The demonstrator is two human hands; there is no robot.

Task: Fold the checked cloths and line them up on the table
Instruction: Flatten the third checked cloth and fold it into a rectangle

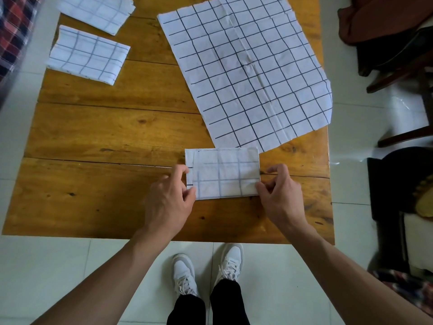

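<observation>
A small folded white checked cloth [223,173] lies near the front edge of the wooden table [105,137]. My left hand [169,198] pinches its left edge and my right hand [278,192] pinches its lower right corner. Behind it a large unfolded checked cloth [243,69] lies spread flat, its right side hanging over the table's edge. Two folded checked cloths sit at the far left: one [87,55] nearer, the other [98,11] behind it at the table's back edge.
Dark wooden chairs [403,66] with clothing on them stand to the right of the table. A red and blue plaid fabric [14,31] shows at the far left. My white shoes [208,268] stand on pale floor tiles below the table's front edge.
</observation>
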